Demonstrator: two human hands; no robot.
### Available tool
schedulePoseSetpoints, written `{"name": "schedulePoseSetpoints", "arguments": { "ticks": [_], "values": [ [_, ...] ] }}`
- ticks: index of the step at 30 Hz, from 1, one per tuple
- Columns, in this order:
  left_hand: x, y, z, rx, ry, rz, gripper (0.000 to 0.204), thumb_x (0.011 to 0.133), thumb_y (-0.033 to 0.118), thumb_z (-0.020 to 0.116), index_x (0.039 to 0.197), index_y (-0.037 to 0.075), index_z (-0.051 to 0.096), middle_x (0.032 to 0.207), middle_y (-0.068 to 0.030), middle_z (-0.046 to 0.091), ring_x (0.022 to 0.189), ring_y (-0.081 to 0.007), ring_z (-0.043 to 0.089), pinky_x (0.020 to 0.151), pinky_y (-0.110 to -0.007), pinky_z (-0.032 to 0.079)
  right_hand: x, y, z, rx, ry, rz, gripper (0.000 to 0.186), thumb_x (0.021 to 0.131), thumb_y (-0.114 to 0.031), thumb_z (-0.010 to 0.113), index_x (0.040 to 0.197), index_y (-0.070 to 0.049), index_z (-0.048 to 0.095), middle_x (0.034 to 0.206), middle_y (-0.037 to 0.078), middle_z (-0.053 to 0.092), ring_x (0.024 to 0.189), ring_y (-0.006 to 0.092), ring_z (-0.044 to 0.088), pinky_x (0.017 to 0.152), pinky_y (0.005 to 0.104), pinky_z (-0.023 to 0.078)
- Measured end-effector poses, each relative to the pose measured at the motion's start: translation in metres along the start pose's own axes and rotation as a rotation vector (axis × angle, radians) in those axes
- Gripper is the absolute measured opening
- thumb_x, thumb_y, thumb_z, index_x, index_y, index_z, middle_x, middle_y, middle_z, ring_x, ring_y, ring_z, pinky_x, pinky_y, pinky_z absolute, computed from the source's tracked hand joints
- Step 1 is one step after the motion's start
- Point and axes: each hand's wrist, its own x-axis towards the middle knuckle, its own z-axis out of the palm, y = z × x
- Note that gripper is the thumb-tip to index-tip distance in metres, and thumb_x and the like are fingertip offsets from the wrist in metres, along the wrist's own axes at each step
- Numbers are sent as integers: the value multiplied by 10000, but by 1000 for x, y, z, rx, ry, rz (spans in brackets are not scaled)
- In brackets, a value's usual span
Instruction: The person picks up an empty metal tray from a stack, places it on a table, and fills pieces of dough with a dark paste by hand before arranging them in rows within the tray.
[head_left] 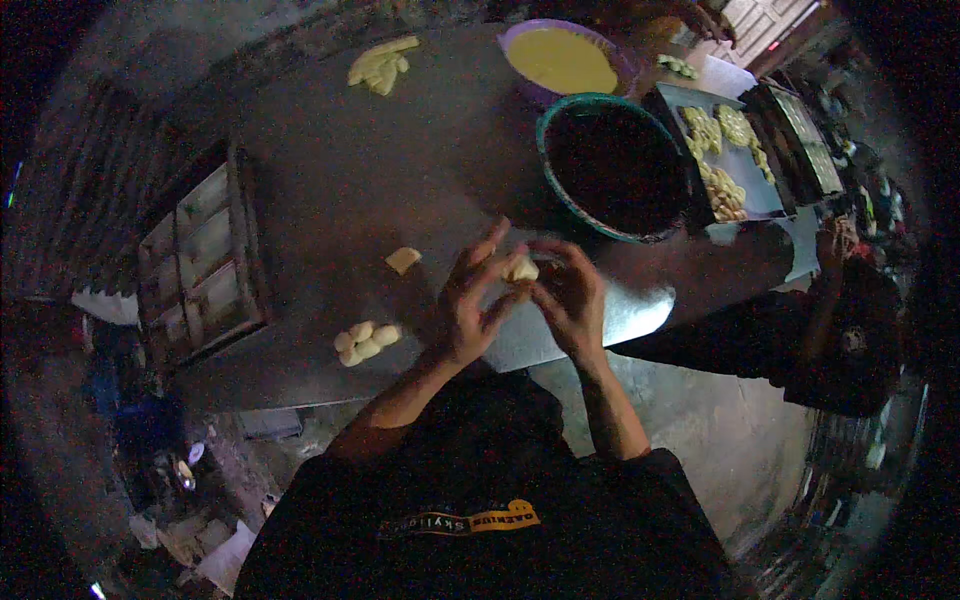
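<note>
up beyond the hands, a teal bowl [612,168] holds something dark, a purple bowl [563,60] yellow batter, and a tray [722,150] to their right pale dough pieces. both hands meet over the table [350,190]: left hand [468,300] and right hand [572,298] pinch one dough piece [521,269] between curled fingertips. more dough lumps [365,342] lie left of the left hand.

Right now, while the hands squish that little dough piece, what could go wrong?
1. The left hand and right hand hold the dough in the air near the table edge; if it slips, it might fall off to the floor.
2. The dark bowl sits just beyond the hands, so a reach forward could bump it.
3. The dough lumps lie near the table's front edge and an elbow might knock them off.
</note>
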Motion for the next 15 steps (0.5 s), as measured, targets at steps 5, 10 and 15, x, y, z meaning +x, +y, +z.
{"name": "schedulePoseSetpoints", "arguments": {
  "ticks": [5, 10, 15],
  "values": [
    [3, -4, -6, -17, -285, 369, 348, 937, 399, 611, 1143, 138, 712, 1391, -70, 564, 1354, -307, 446, 1099, -468, 362, -50, 35, 5, 526, -88, 322, 221, 854, -51, 728, 1046, -3, 629, 1085, 70, 665, 984, 154, 629, 898, 327, 511],
    [-33, -8, 10, -740, -239, -73, 571, 893, 511, 651, 1250, 67, 621, 1429, -169, 487, 1372, -327, 411, 1084, -464, 364, -32, -33, 8, 772, -398, 506, 143, 904, -147, 709, 968, -21, 689, 918, 36, 699, 869, 108, 625, 776, 267, 500],
    [-43, -26, 11, -715, -221, -307, 901, 831, 494, 724, 1502, 77, 291, 1566, -206, 260, 1417, -360, 324, 1098, -491, 333, -5, -14, -3, 612, -485, 400, 224, 971, -223, 621, 1025, -21, 700, 934, 37, 703, 875, 130, 621, 802, 270, 485]
  ]
}}
